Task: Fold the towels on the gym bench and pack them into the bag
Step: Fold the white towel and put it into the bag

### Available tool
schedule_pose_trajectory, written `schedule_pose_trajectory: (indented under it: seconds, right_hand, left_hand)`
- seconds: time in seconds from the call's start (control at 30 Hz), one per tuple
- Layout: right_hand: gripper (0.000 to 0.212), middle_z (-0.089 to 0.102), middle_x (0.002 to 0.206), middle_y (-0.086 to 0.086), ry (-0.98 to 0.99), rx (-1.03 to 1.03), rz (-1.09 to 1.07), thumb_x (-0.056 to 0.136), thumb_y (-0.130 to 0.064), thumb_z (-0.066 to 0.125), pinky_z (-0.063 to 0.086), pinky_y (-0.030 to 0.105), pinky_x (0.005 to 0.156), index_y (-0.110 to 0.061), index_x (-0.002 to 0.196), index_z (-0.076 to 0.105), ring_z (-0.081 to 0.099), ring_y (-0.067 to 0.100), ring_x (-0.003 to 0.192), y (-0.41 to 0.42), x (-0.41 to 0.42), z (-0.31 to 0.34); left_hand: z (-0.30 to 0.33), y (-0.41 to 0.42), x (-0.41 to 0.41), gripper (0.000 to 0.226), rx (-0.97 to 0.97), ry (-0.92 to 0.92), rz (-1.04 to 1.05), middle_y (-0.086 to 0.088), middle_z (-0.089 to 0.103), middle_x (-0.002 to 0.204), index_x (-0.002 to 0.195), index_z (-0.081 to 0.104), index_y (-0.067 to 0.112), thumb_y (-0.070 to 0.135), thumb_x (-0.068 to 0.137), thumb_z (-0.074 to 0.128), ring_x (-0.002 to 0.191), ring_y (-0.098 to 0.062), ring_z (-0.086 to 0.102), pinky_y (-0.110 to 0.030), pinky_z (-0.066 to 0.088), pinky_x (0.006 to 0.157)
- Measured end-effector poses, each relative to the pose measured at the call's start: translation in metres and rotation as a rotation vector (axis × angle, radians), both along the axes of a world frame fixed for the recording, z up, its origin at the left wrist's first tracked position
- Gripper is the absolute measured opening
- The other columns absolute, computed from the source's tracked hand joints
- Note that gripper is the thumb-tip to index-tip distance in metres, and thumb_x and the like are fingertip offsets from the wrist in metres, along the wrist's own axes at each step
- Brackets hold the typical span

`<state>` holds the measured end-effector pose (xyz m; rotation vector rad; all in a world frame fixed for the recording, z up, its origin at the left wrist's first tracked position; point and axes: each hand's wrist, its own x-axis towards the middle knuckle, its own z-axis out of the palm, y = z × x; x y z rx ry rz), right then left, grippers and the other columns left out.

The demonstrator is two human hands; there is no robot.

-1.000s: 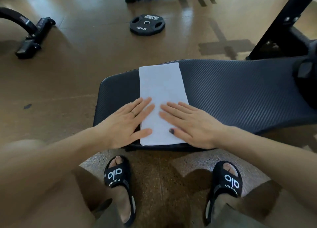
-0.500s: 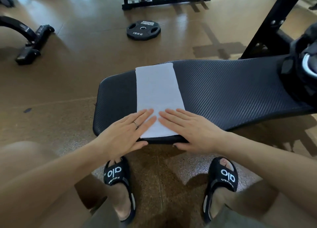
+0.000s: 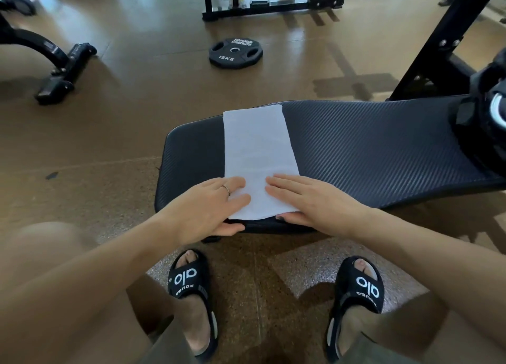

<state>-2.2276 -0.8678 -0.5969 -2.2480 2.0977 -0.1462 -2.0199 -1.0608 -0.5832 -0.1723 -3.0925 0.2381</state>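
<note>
A white towel [image 3: 257,155] folded into a long strip is lying across the near end of the black padded surface [image 3: 369,150]. Both hands are lying flat on its near end, fingers straight and close together: the left hand [image 3: 210,207] pressing the left corner, the right hand [image 3: 309,199] the right side. Compared with a second ago, both hands are sitting closer to the near edge, their thumbs now hanging over the surface's rim below the towel. A weight plate [image 3: 235,52] is lying on the floor beyond.
</note>
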Motion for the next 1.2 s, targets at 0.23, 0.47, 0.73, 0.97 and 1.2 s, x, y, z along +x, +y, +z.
schedule_pose_trajectory:
  seconds: [0.23, 0.47, 0.73, 0.97, 1.2]
  right_hand:
    - [0.074, 0.038, 0.159, 0.008, 0.023, -0.038, 0.057, 0.099, -0.063, 0.036, 0.029, 0.04, 0.122, -0.013, 0.153, 0.04, 0.034, 0.024, 0.148, -0.001, -0.006, -0.004]
    - [0.086, 0.013, 0.168, 0.003, 0.051, 0.023, 0.06, 0.094, -0.066, 0.045, 0.015, 0.037, 0.126, -0.019, 0.161, 0.017, 0.01, 0.019, 0.156, 0.009, -0.007, -0.003]
    - [0.07, 0.035, 0.16, 0.004, -0.06, -0.062, 0.024, 0.098, -0.054, 0.05, 0.019, 0.031, 0.125, -0.019, 0.156, 0.032, 0.028, 0.02, 0.15, 0.006, 0.003, 0.003]
    - [0.022, 0.066, 0.112, -0.009, -0.414, -0.166, -0.154, 0.101, -0.022, 0.054, 0.052, 0.036, 0.083, -0.021, 0.122, 0.061, 0.063, 0.012, 0.096, -0.002, -0.003, 0.01]
    - [0.048, 0.066, 0.08, 0.001, -0.572, 0.013, -0.224, 0.099, -0.057, 0.039, 0.052, 0.044, 0.065, -0.015, 0.095, 0.062, 0.062, 0.018, 0.069, -0.009, -0.018, 0.026]
  left_hand:
    - [-0.003, 0.009, -0.011, 0.042, -0.094, 0.05, 0.0, -0.013, 0.059, 0.116, 0.103, 0.058, 0.019, 0.058, 0.1, 0.04, 0.105, -0.03, 0.063, -0.043, 0.053, 0.096]
    - [-0.002, 0.003, -0.009, 0.029, -0.127, 0.084, -0.068, -0.014, 0.063, 0.113, 0.101, 0.057, 0.017, 0.034, 0.104, 0.034, 0.102, -0.029, 0.065, -0.044, 0.053, 0.098]
    - [0.015, -0.005, -0.013, 0.023, 0.213, -0.032, 0.021, 0.002, 0.056, 0.105, 0.097, 0.053, 0.02, 0.035, 0.102, 0.036, 0.084, -0.022, 0.06, -0.037, 0.05, 0.084]
    - [0.021, -0.018, -0.011, 0.035, 0.423, -0.123, 0.152, 0.014, 0.053, 0.109, 0.111, 0.055, 0.026, 0.056, 0.098, 0.045, 0.089, -0.013, 0.055, -0.034, 0.048, 0.08]
    - [0.017, -0.006, -0.014, 0.023, 0.216, 0.061, 0.058, 0.006, 0.063, 0.104, 0.114, 0.057, 0.022, 0.038, 0.098, 0.058, 0.088, -0.018, 0.062, -0.036, 0.051, 0.088]
